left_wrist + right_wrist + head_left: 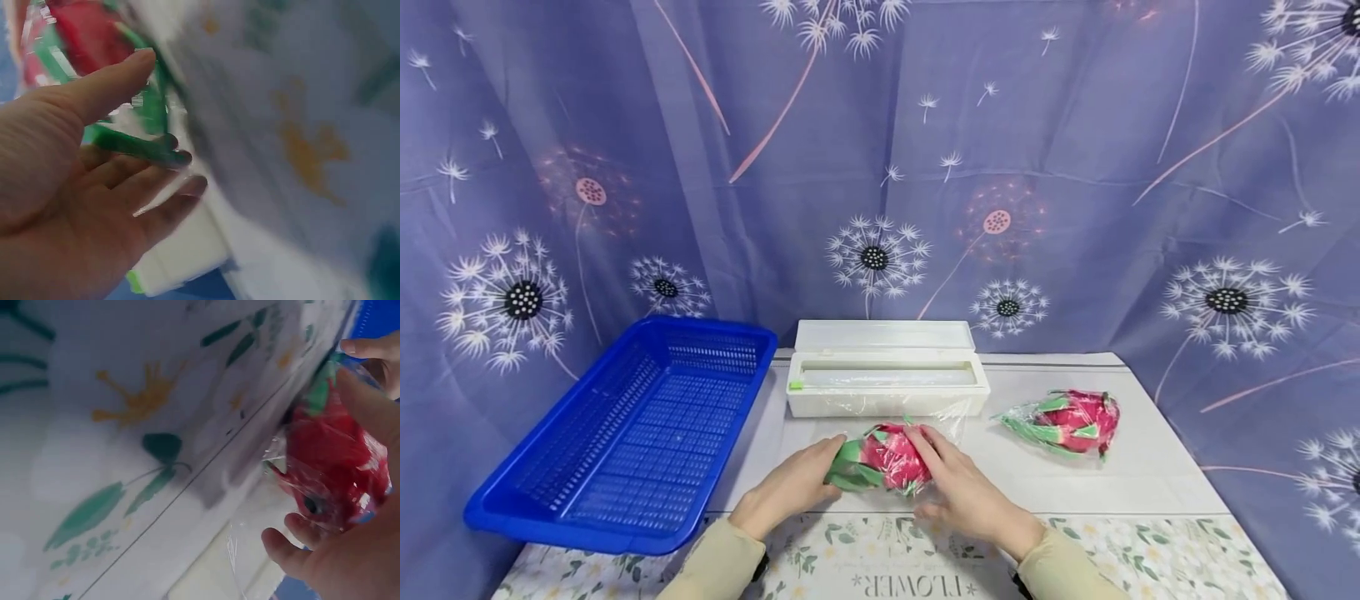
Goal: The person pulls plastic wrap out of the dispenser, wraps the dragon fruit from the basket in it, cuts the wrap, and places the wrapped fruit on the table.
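A pink dragon fruit (pixel 891 457) with green scales lies in clear film at the table's middle, in front of a white cling film box (pixel 887 400). My left hand (pixel 797 483) holds its green leafy end; in the left wrist view, the thumb (pixel 119 81) crosses the leaves and the other fingers lie behind them. Round the fruit's pink end is my right hand (pixel 962 483), fingertips on its upper side. In the right wrist view, film wrinkles over the dragon fruit (pixel 331 450) beside that hand. The fruit's underside is hidden.
To the left stands a blue plastic basket (pixel 700 450) with slotted walls. A second film-wrapped dragon fruit (pixel 1078 423) lies at the right. The box lid (pixel 883 335) is raised at the back, near a purple dandelion-patterned curtain (pixel 1060 167). A floral cloth (pixel 1150 550) covers the front edge.
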`<state>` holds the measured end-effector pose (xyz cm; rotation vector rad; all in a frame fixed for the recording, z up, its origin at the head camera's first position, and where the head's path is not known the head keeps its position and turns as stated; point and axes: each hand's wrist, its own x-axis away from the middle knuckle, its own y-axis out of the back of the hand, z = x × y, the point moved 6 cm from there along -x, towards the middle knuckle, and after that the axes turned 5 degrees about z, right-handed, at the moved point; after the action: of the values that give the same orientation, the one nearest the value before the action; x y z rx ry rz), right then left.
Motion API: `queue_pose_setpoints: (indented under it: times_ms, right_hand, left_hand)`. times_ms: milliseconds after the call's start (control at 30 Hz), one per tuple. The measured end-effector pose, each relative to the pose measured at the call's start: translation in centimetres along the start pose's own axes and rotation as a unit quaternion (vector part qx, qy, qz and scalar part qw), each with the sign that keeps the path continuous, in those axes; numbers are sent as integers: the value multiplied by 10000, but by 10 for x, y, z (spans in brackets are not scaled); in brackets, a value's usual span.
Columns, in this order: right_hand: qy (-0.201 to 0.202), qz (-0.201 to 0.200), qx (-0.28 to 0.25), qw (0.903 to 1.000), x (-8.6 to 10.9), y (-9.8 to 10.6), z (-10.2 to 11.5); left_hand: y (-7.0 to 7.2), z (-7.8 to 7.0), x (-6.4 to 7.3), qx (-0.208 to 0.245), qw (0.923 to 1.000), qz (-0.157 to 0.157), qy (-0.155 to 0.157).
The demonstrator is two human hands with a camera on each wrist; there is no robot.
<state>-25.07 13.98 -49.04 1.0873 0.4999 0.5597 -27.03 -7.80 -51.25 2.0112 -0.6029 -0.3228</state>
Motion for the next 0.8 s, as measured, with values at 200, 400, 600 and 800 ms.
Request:
queue_pose_setpoints:
  times_ms: [200, 400, 600, 800]
  right_hand:
    - [-51, -476, 333, 9983, -19, -4, -7]
    - [-4, -428, -103, 9990, -28, 4, -14]
    - [62, -193, -536, 9984, -36, 11, -24]
    - [-113, 74, -1588, 9872, -45, 12, -41]
  left_hand:
    - [-6, 5, -2, -279, 9996, 7, 28]
    - [-7, 6, -4, -714, 9974, -12, -1]
    - [-5, 3, -7, -742, 9972, -95, -99]
    - [0, 2, -11, -751, 9969, -127, -204]
